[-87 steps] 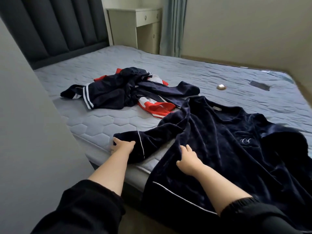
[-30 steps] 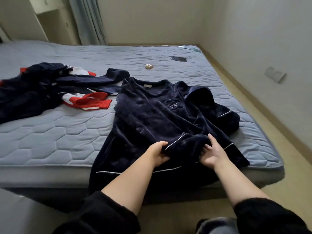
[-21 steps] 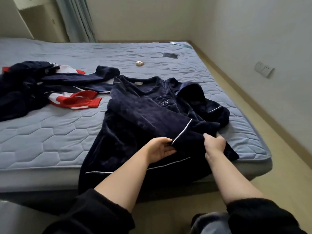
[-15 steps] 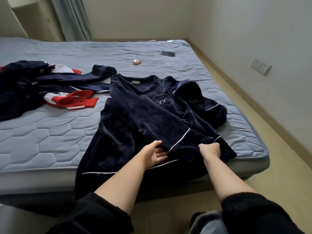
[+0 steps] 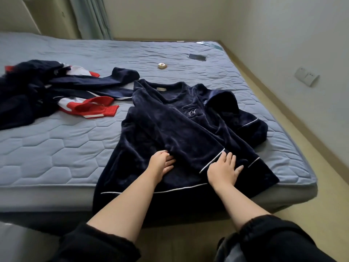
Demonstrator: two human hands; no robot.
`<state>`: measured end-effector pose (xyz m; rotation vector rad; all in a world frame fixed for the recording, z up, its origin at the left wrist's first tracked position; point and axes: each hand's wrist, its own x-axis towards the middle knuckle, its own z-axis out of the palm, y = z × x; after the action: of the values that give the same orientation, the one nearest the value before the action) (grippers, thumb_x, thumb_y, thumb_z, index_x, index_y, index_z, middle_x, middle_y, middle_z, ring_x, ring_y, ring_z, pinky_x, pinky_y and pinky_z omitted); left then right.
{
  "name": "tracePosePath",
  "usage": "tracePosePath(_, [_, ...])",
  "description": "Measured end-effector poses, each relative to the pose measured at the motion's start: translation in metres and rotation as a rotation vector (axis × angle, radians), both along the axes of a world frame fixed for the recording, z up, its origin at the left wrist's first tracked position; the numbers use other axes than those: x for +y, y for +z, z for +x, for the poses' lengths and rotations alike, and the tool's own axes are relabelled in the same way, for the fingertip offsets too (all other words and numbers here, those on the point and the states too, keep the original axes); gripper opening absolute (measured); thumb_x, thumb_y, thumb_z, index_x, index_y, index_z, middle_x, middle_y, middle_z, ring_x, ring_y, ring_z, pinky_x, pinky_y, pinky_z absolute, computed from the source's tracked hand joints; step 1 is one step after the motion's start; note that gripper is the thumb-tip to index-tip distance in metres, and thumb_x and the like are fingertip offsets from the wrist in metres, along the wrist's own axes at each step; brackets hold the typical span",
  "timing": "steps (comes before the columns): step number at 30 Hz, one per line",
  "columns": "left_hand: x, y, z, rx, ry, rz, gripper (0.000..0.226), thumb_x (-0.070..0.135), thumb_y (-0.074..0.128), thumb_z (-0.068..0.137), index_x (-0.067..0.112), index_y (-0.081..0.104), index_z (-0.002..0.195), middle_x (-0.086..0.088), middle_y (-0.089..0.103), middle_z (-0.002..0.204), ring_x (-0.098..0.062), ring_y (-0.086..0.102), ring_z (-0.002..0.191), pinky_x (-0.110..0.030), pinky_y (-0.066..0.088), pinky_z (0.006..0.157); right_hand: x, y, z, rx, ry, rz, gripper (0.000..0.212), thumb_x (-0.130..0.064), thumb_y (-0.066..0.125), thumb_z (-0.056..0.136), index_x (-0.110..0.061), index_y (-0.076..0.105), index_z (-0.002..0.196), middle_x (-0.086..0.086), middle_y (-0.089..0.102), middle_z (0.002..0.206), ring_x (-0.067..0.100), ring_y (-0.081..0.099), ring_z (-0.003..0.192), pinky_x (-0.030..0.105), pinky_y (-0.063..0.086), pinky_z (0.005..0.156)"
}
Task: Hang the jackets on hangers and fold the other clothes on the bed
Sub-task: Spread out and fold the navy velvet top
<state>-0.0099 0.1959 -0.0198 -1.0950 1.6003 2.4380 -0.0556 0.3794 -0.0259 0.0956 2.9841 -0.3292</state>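
My navy velvet top (image 5: 188, 129) lies front up on the bed (image 5: 56, 148), close to its near right corner. The collar points toward the far edge and the hem hangs over the near edge. One sleeve (image 5: 188, 146) is folded slantwise across the front, so its white-piped cuff ends near the near edge. The other sleeve sits bunched toward the right edge of the bed.

My left hand (image 5: 161, 163) rests on the top just beside the folded sleeve, with the fingers relaxed and their tips against the sleeve's lower edge, gripping nothing. My right hand (image 5: 223, 169) lies flat with fingers spread, pressing down on the cuff of that sleeve where the white piping runs. Neither hand is holding cloth. My black sleeves are pushed up my forearms.

Toward the left edge of the bed a heap of dark navy clothes (image 5: 34, 91) waits unfolded, and a red and white garment (image 5: 90, 108) spills out of it toward the top; one navy sleeve from the heap reaches just beside the collar. Farther back on the mattress sit a small round box (image 5: 162, 66) and, nearer the far right corner, a dark phone (image 5: 196, 57). A wall socket (image 5: 306, 78) shows on the wall to the right, and a curtain (image 5: 90, 16) hangs past the far edge.
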Motion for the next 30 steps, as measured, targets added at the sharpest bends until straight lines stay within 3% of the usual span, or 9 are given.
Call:
tracePosePath(2, [-0.024, 0.005, 0.002, 0.027, -0.111, -0.599, 0.035, 0.003, 0.046, 0.090, 0.011, 0.057, 0.123, -0.009, 0.062, 0.123, -0.020, 0.060, 0.105, -0.020, 0.045, 0.080, -0.016, 0.004, -0.001, 0.089, 0.122, 0.012, 0.063, -0.018, 0.031, 0.095, -0.008, 0.007, 0.152, 0.012, 0.000, 0.161, 0.024, -0.006, 0.148, 0.054, -0.002, 0.116])
tracePosePath(4, [-0.052, 0.009, 0.004, 0.046, -0.257, -1.073, 0.041, 0.006, 0.049, 0.087, 0.013, 0.058, 0.127, -0.004, 0.059, 0.130, -0.018, 0.053, 0.118, -0.021, 0.040, 0.094, -0.037, 0.008, -0.004, 0.132, 0.234, 0.003, 0.062, -0.021, 0.032, 0.097, -0.009, 0.006, 0.152, 0.011, -0.001, 0.161, 0.024, -0.006, 0.148, 0.053, -0.001, 0.116])
tracePosePath(7, [-0.095, 0.001, 0.007, -0.132, -0.622, -1.510, 0.051, 0.022, 0.045, 0.095, 0.018, 0.038, 0.145, -0.003, 0.032, 0.154, -0.022, 0.021, 0.143, -0.038, 0.021, 0.116, -0.075, 0.013, -0.009, 0.080, 0.450, -0.070, 0.059, -0.031, 0.032, 0.101, -0.012, 0.009, 0.153, 0.009, 0.002, 0.161, 0.023, 0.000, 0.148, 0.049, 0.007, 0.118])
tracePosePath(10, [-0.127, -0.014, 0.017, -0.364, -0.817, -1.659, 0.057, 0.044, 0.030, 0.100, 0.026, 0.014, 0.152, 0.001, 0.008, 0.161, -0.020, 0.003, 0.148, -0.048, 0.010, 0.116, -0.105, 0.008, -0.008, -0.012, 0.657, -0.031, 0.059, -0.036, 0.030, 0.103, -0.017, 0.007, 0.154, 0.005, 0.000, 0.161, 0.021, 0.001, 0.148, 0.046, 0.009, 0.118])
tracePosePath(14, [-0.154, -0.029, 0.028, -0.397, -0.587, -1.471, 0.062, 0.050, 0.029, 0.099, 0.023, 0.015, 0.153, -0.001, 0.008, 0.161, -0.021, 0.009, 0.147, -0.046, 0.016, 0.115, -0.120, -0.004, -0.006, -0.165, 0.655, 0.043, 0.060, -0.040, 0.029, 0.102, -0.021, 0.004, 0.154, 0.001, -0.002, 0.162, 0.018, -0.001, 0.148, 0.050, 0.009, 0.117])
tracePosePath(18, [-0.178, -0.031, 0.029, -0.237, -0.095, -1.051, 0.047, 0.035, 0.047, 0.096, 0.006, 0.046, 0.133, -0.016, 0.052, 0.134, -0.032, 0.046, 0.123, -0.040, 0.037, 0.101, -0.129, -0.007, -0.008, -0.194, 0.555, -0.016, 0.062, -0.042, 0.032, 0.101, -0.019, 0.009, 0.153, 0.000, 0.002, 0.162, 0.017, 0.002, 0.148, 0.053, 0.011, 0.116])
tracePosePath(24, [-0.177, -0.016, 0.059, -0.006, -0.336, -0.406, 0.051, 0.009, 0.075, 0.080, 0.014, 0.048, 0.123, -0.005, 0.062, 0.120, -0.016, 0.061, 0.104, -0.027, 0.049, 0.090, -0.137, -0.008, -0.005, -0.183, 0.506, 0.010, 0.061, -0.041, 0.035, 0.100, -0.017, 0.014, 0.152, 0.000, 0.007, 0.161, 0.017, 0.007, 0.147, 0.057, 0.014, 0.114])
tracePosePath(27, [-0.172, -0.008, 0.073, -0.053, -0.425, -0.283, 0.036, -0.004, 0.065, 0.083, 0.010, 0.058, 0.116, -0.006, 0.069, 0.101, -0.015, 0.067, 0.086, -0.025, 0.054, 0.078, -0.138, -0.009, -0.006, -0.191, 0.508, 0.044, 0.062, -0.041, 0.035, 0.100, -0.017, 0.014, 0.152, 0.000, 0.007, 0.161, 0.017, 0.008, 0.147, 0.058, 0.016, 0.113])
tracePosePath(30, [-0.181, -0.014, 0.091, -0.125, -0.250, 0.075, 0.019, 0.005, 0.051, 0.091, 0.004, 0.070, 0.088, -0.010, 0.071, 0.076, -0.019, 0.068, 0.064, -0.027, 0.054, 0.065, -0.135, -0.010, -0.010, -0.212, 0.513, 0.037, 0.061, -0.041, 0.035, 0.100, -0.018, 0.014, 0.152, 0.000, 0.007, 0.161, 0.017, 0.009, 0.147, 0.056, 0.018, 0.114])
